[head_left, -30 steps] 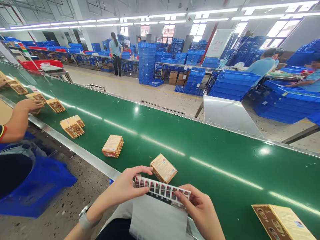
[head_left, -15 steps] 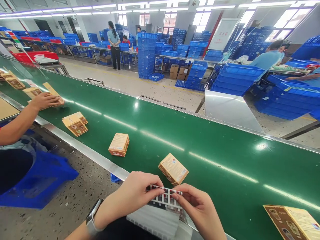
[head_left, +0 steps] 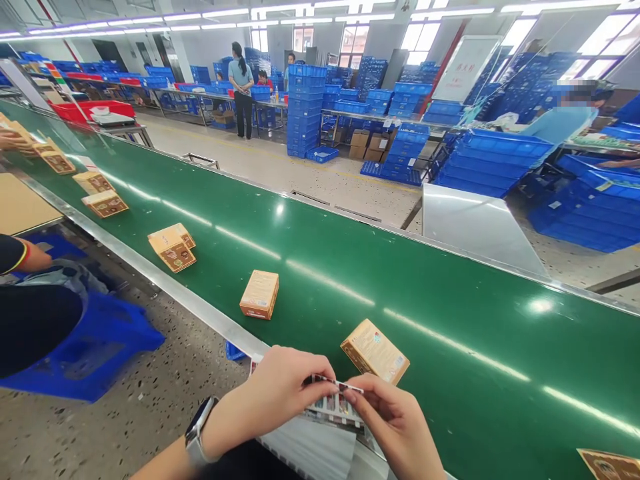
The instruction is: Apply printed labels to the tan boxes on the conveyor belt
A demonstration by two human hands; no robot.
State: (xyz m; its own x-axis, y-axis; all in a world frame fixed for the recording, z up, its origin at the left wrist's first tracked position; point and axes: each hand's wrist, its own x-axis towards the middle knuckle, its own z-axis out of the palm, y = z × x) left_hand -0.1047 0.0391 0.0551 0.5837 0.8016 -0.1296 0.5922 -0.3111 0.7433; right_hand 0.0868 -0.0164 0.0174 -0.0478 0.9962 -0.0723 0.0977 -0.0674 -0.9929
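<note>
The printed strip [head_left: 330,403], a white-framed piece with small coloured panels, lies between the two hands. The thumb and forefinger of the left hand [head_left: 280,385] pinch its upper edge, and those of the right hand [head_left: 395,415] grip the same edge just beside them. Both sets of fingers are thus clamped on the strip, close together; most of it hangs below the fingertips, tilted, and part is hidden behind the left hand. Under the fingers, nearer the body, rests a pale sheet [head_left: 315,448].

Beyond the fingers runs a green belt [head_left: 450,320]. The nearest box [head_left: 377,350] sits on it just past the right fingers; whether it touches them I cannot tell. Another box [head_left: 260,293] stands ahead and to the left of the left fingers, and a carton with an open flap [head_left: 173,247] lies farther out that way. A brown printed carton [head_left: 610,465] is cut off by the frame, well to the right of the right fingers.

The belt's metal rim [head_left: 220,327] passes just left of the left hand, with a blue stool [head_left: 100,347] outside it. Green surface stretches broadly right of the right fingers, and ahead of them to the far rim. Past that, well away, are a metal plate [head_left: 480,227], speckled floor and stacked blue crates [head_left: 304,110].
</note>
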